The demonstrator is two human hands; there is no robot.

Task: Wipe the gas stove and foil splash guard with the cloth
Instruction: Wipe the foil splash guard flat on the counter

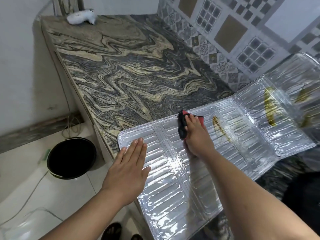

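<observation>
Counter: the long swirled grey-and-cream stone countertop was hard, polished and flat, and bore everything else.
Splash guard: the silver embossed foil splash guard lay unfolded flat across the counter's near edge, its far panels rising toward the patterned grey tile wall. It looked thin, very light, and easily creased along its fold lines, with a slick, ribbed surface; I judged it would slide or buckle unless pinned flat, best held with a spread palm on a panel rather than by an edge.
Stains: brownish-yellow grease streaks marked the middle and far panels, not yet wiped.
Bucket: a round black bucket stood on the pale floor tiles below the counter.
Left hand: the left hand lay flat, fingers straight and together, pressing the near-left panel.
Right hand: the right hand pressed and gripped the cloth against the foil.
Cloth: the small soft red-and-black cloth was bunched, limp, pliable.
Stove: not in view.
</observation>
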